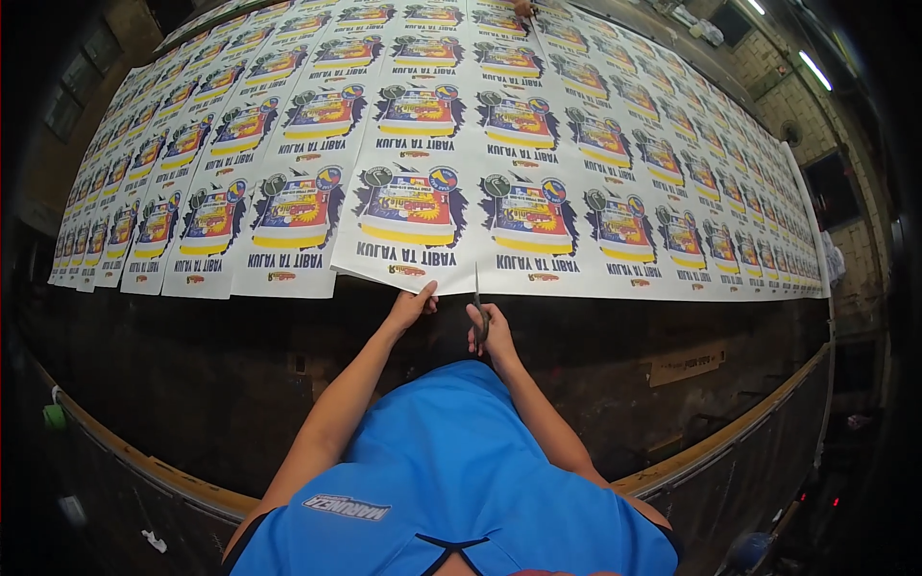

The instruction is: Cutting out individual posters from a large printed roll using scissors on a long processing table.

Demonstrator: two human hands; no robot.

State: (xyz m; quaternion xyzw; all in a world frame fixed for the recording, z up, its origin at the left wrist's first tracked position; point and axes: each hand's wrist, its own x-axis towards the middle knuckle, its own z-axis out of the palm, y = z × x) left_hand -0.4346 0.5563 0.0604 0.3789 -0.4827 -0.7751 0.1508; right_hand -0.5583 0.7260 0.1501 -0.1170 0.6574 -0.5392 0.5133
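A wide white sheet (423, 254), printed with rows of colourful repeated designs, hangs slightly over the near edge of a long table. My left hand (413, 305) pinches its near edge, which lifts a little there. My right hand (495, 331) grips dark-handled scissors (481, 312), whose blades point away from me at the sheet's near edge. The blades sit at a short slit between two printed columns, just right of my left hand. Left of that column, the sheet lies in separate overlapping strips (288, 240).
At the far edge of the table, another person's hand (523, 10) touches the sheet. A wooden rail (672, 470) runs behind me on both sides. A piece of cardboard (687, 365) lies below the table at the right. A brick wall (816, 115) stands beyond.
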